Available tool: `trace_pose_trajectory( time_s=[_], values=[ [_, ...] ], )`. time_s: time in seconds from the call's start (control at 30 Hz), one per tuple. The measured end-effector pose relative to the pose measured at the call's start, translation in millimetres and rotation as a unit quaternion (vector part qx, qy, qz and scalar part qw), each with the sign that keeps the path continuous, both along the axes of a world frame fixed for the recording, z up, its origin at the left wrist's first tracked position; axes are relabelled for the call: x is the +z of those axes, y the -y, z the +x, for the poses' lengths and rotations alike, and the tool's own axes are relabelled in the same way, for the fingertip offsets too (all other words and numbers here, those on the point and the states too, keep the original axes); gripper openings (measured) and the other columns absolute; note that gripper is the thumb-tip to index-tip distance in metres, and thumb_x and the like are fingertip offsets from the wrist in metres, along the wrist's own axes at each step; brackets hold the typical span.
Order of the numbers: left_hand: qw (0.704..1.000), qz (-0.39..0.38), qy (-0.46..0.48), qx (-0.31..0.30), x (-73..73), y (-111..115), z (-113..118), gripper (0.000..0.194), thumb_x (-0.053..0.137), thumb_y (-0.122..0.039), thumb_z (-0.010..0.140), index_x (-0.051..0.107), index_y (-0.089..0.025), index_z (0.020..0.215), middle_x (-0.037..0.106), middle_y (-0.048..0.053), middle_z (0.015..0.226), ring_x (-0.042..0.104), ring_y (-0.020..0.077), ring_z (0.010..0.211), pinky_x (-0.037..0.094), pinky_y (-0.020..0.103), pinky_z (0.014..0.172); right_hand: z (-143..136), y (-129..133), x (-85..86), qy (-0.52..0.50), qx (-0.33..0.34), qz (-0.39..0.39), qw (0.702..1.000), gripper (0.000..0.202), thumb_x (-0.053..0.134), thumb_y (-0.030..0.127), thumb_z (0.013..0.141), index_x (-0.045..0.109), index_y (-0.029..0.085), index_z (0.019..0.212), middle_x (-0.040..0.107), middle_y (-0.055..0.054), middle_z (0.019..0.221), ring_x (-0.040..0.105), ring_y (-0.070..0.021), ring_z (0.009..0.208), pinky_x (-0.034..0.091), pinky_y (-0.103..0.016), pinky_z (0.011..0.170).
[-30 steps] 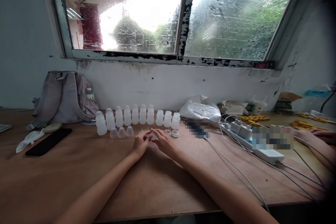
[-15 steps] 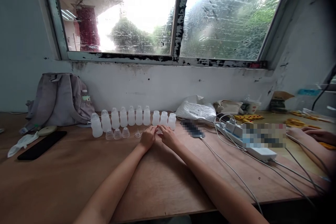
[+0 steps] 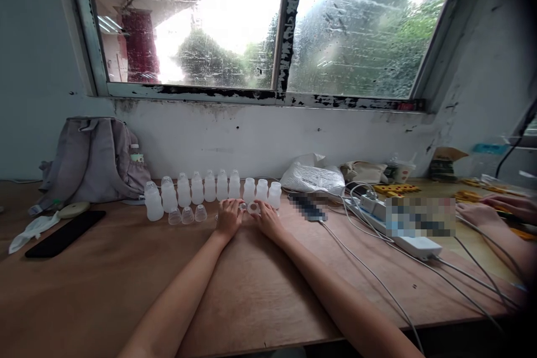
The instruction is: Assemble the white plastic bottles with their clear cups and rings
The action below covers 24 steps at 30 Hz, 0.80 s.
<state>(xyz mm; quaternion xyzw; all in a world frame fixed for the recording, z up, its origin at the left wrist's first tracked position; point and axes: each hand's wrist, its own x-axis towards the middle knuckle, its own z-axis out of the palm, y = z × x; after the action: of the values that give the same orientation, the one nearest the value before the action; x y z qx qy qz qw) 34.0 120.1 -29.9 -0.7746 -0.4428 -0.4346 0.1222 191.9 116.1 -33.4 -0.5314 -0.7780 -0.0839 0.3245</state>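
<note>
"What's in the left grip [image 3: 229, 218]?"
"Its fingers pinch a small clear piece [image 3: 243, 207]."
"And the right grip [image 3: 269, 220]?"
"Closed on a white ring [image 3: 253, 207], just beside that piece, between the two grips."
"Nearby?"
"Three caps [image 3: 188, 214] on the table [image 3: 251, 296], left of the left grip. Three open bottles [image 3: 262, 189] stand just behind the right grip; seven domed bottles [image 3: 197, 188] run behind the left grip and leftward."
"Farther out?"
"A power strip [image 3: 415, 245] well right of the right grip, a backpack [image 3: 96, 162] far left."

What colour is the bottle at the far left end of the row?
The bottle is a milky, frosted white; it shows best in the head view.
</note>
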Motion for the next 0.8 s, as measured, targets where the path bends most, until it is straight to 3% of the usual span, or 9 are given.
trace_pose_trajectory(
  time_s=[0.13,0.3,0.57,0.8],
  values=[
    [1.000,-0.010,-0.003,0.017,0.2,-0.1,0.1,0.020,0.050,-0.027,0.077,0.050,-0.021,0.096,0.060,0.004,0.095,0.048,0.0198,0.097,0.025,0.038,0.092,-2.0,1.1,-1.9,0.039,0.011,-0.041,0.998,0.031,0.043,0.025,0.080,0.041,0.017,0.111,0.053,-0.009,0.113,0.040,-0.0188,0.111,0.023,-0.033,0.094],
    [0.998,-0.049,-0.026,0.004,-3.1,-3.3,1.8,0.026,0.052,-0.022,0.073,0.049,-0.022,0.099,0.062,0.004,0.091,0.048,0.0212,0.097,0.020,0.042,0.094,2.4,2.8,-2.1,0.046,-0.045,-0.098,0.993,0.036,0.042,0.028,0.080,0.041,0.016,0.114,0.053,-0.010,0.113,0.042,-0.0212,0.108,0.022,-0.035,0.093],
    [0.993,-0.091,-0.069,-0.009,-7.9,-7.4,1.2,0.029,0.051,-0.022,0.071,0.048,-0.021,0.100,0.061,0.005,0.095,0.047,0.0216,0.097,0.015,0.048,0.095,3.2,3.2,-3.2,0.066,-0.063,-0.112,0.990,0.038,0.036,0.034,0.083,0.040,0.022,0.119,0.049,-0.007,0.119,0.028,-0.0222,0.119,0.011,-0.044,0.096],
    [0.991,-0.102,-0.084,-0.007,-4.8,-5.6,2.0,0.016,0.044,-0.021,0.077,0.053,-0.022,0.090,0.061,0.004,0.090,0.047,0.0211,0.095,0.015,0.048,0.095,1.4,4.1,-5.0,0.067,-0.076,-0.100,0.990,0.035,0.040,0.038,0.080,0.046,0.022,0.110,0.049,-0.009,0.116,0.029,-0.0236,0.116,0.011,-0.048,0.095]
  ],
)
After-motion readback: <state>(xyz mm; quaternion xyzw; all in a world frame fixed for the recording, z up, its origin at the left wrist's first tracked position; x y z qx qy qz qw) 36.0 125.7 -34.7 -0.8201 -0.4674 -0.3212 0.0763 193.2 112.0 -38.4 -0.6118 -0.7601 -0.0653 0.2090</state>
